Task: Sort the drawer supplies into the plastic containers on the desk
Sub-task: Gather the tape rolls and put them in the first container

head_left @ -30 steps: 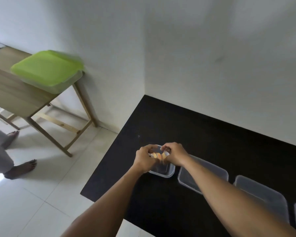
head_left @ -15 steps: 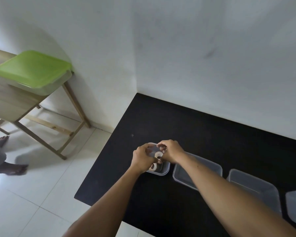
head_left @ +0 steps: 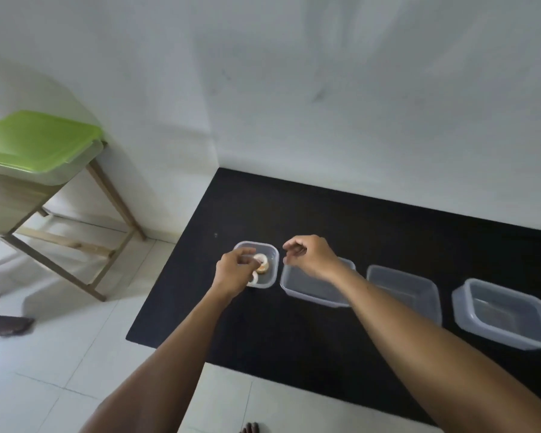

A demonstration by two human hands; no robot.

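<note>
On the black desk (head_left: 294,332) stand several clear plastic containers in a row. The small square container (head_left: 270,250) at the left end holds two tape rolls: one (head_left: 262,264) lies in its middle, and the other (head_left: 255,279) is partly hidden under my left hand. My left hand (head_left: 235,271) hovers over that container with its fingers curled against the upper roll; whether it grips the roll is unclear. My right hand (head_left: 310,256) is raised above the second container (head_left: 313,290), fingers loosely apart and holding nothing.
Two more clear containers (head_left: 403,292) (head_left: 506,315) stand to the right. A wooden side table (head_left: 10,204) with a green-lidded box (head_left: 38,145) stands at the left. Another person's foot (head_left: 8,326) is on the white tiled floor. A white wall backs the desk.
Both hands held tape rolls together over the small container. The rolls now lie inside it, and my right hand has let go and moved right and up. The view has shifted right.
</note>
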